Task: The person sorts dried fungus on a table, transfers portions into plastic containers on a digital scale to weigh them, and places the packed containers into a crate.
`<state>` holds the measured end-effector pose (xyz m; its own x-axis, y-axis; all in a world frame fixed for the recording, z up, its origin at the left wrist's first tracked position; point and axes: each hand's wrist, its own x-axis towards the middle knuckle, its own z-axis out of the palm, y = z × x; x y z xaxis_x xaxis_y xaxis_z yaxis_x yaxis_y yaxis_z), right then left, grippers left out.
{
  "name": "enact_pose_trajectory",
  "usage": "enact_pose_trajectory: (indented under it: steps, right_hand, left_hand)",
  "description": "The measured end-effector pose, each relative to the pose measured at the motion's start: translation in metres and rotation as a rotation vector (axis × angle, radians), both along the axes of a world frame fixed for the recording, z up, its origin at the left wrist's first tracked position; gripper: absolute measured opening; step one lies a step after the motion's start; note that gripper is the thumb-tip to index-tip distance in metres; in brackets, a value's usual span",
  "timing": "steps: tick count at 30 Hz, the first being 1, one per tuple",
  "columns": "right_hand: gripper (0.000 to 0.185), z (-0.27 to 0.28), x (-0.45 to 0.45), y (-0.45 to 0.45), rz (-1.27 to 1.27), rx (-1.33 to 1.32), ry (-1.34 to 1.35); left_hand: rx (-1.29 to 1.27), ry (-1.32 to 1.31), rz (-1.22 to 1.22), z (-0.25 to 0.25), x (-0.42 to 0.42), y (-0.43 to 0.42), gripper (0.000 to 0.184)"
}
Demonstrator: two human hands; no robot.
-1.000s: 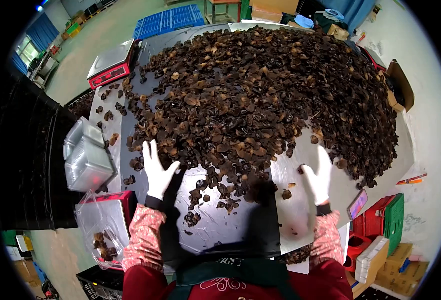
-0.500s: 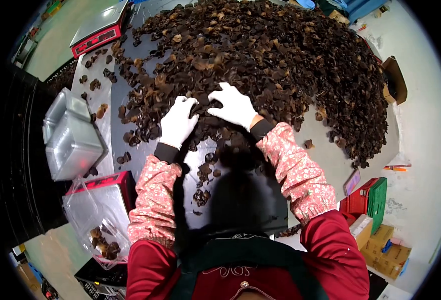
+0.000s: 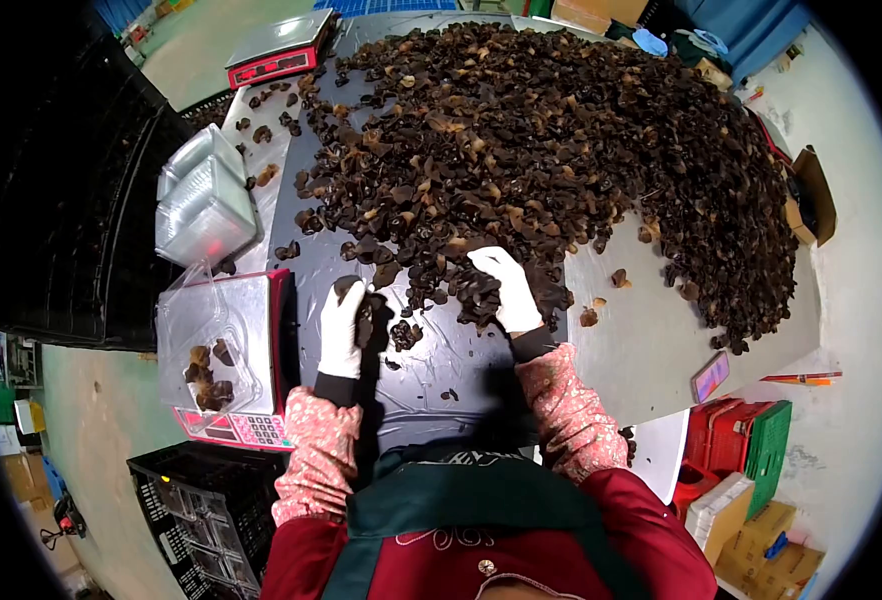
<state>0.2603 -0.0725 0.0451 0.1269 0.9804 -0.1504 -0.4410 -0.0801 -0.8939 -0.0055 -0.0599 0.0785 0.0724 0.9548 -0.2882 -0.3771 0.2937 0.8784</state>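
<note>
A broad heap of dark brown wood ear mushrooms (image 3: 561,130) covers much of the table. My left hand (image 3: 340,335), in a white glove, is closed on a few dark mushroom pieces over the grey sheet, to the left of a small loose clump (image 3: 405,335). At the heap's near edge, my right hand (image 3: 508,285), also gloved in white, curls its fingers around a bunch of mushrooms (image 3: 478,298). To the left, a clear plastic tray holding several mushrooms (image 3: 206,380) rests on a red and silver scale (image 3: 266,340).
Stacked clear plastic trays (image 3: 206,205) stand at the left edge, with a second scale (image 3: 281,50) behind them. A phone (image 3: 710,377) lies at the table's right edge. Black crates (image 3: 196,510) are at lower left, red and green crates (image 3: 751,445) at right.
Both hands have come back from the heap toward my body and moved farther apart. The left one now holds mushroom pieces away from the heap. My view has shifted, showing more of the near scale.
</note>
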Motion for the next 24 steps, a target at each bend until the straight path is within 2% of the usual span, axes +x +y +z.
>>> enact_pose_trajectory:
  steps: [1, 3, 7, 8, 9, 11, 12, 13, 14, 15, 17, 19, 21, 22, 24]
  right_hand:
    - [0.017, -0.007, 0.005, -0.003, 0.073, -0.047, 0.272]
    - [0.019, -0.021, 0.004, -0.01, 0.032, -0.012, 0.347]
    - [0.025, -0.032, -0.014, -0.022, -0.015, 0.095, 0.432]
    - [0.028, -0.028, -0.022, -0.022, -0.026, 0.012, 0.528]
    - [0.025, -0.027, -0.025, -0.023, 0.133, -0.022, 0.711]
    - [0.021, -0.005, -0.05, -0.016, 0.155, -0.059, 0.672]
    - [0.018, 0.035, -0.083, -0.023, 0.033, -0.108, 0.54]
    - [0.018, 0.036, -0.098, -0.01, 0.24, -0.097, 0.757]
    - [0.018, 0.037, -0.112, 0.002, 0.458, -0.121, 0.938]
    - [0.02, 0.049, -0.137, 0.005, 0.546, -0.138, 0.964]
    - [0.023, 0.074, -0.199, 0.016, 0.607, -0.094, 0.784]
    - [0.024, 0.099, -0.254, 0.022, 0.611, -0.12, 0.584]
    - [0.023, 0.068, -0.303, 0.056, 0.968, -0.063, 0.763]
    - [0.02, 0.136, -0.337, 0.026, 0.452, -0.067, 0.257]
    - [0.017, 0.129, -0.371, 0.028, 0.402, 0.196, -0.087]
  left_hand:
    - [-0.057, -0.043, -0.051, 0.008, -0.01, -0.006, 0.02]
    - [-0.119, -0.161, -0.011, 0.021, -0.021, -0.022, 0.019]
    - [0.071, -0.123, 0.0, 0.069, -0.078, -0.053, 0.022]
    - [0.023, -0.118, 0.119, 0.079, -0.097, -0.06, 0.024]
    - [0.164, -0.018, 0.166, 0.095, -0.118, -0.069, 0.022]
    - [0.347, 0.231, 0.213, 0.096, -0.177, -0.068, 0.021]
    - [0.351, 0.352, 0.273, 0.119, -0.188, -0.08, 0.019]
    - [0.212, 0.54, 0.295, 0.121, -0.217, -0.083, 0.02]
    - [0.257, 0.669, 0.35, 0.115, -0.239, -0.08, 0.022]
    - [0.281, 0.805, 0.39, 0.105, -0.26, -0.08, 0.024]
    - [0.52, 0.937, 0.409, 0.078, -0.288, -0.072, 0.034]
    - [0.543, 1.078, 0.284, 0.083, -0.293, -0.076, 0.038]
    - [0.731, 1.242, 0.208, 0.063, -0.302, -0.073, 0.042]
    - [0.754, 1.336, 0.141, 0.066, -0.299, -0.074, 0.049]
    - [0.738, 1.377, 0.101, 0.057, -0.298, -0.074, 0.069]
